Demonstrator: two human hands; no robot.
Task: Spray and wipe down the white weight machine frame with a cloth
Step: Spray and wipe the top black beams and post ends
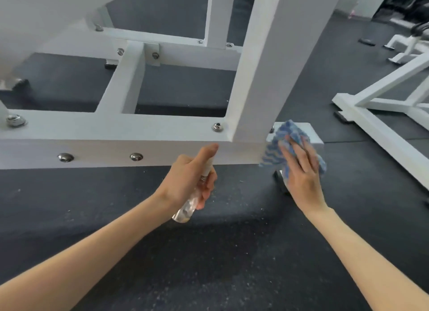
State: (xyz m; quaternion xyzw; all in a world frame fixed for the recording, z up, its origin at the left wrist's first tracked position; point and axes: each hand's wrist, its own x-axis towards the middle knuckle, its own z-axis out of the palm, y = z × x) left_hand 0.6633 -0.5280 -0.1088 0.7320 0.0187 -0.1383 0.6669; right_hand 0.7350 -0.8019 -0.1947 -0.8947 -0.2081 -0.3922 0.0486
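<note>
White metal weight machine frame (116, 134) stands on the dark floor (232, 252), mid-wipe: the flat right hand (301, 171) presses a blue patterned cloth (287, 132) on its near right end, the left hand (188, 178) grips a clear spray bottle (185, 211), other rails likely remain.

Both bare forearms reach forward from the lower corners of the view, the left from the lower left and the right from the lower right, drawing closer together toward the hands. The left hand (188, 178) is turned thumb-side up, its fingers (209, 185) curled round a small clear spray bottle (185, 209), with the forefinger stretched forward over the top of the bottle. The right hand (301, 171) lies flat, back toward the camera, wrist nearly straight. Its fingers (299, 155) are straight and slightly spread, pressing a blue-and-white cloth (287, 133) against the white frame (139, 146). The two hands are near each other but apart.
</note>
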